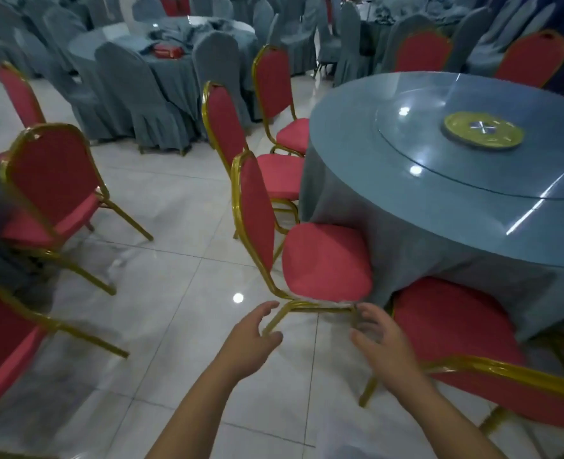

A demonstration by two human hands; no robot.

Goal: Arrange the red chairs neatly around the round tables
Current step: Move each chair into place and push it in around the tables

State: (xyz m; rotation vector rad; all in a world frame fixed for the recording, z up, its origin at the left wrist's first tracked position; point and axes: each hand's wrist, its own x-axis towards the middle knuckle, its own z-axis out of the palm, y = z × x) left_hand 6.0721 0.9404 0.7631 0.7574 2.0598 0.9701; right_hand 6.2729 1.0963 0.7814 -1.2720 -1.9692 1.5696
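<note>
A round table [423, 233] under a grey-blue cloth fills the right side, with a glass turntable [406, 154] on top. At its near-left edge stands a red chair [327, 260] with a gold frame, its seat touching the cloth. A second chair [227, 127] and a third chair [274, 84] line the table's left edge beyond it. A loose chair [52, 180] stands well left of the table. The left hand [254, 329] and right hand [380, 339] hover by the red chair's lower rail, fingers spread wide, holding nothing. A yellow plate [482, 130] rests at the table's centre.
</note>
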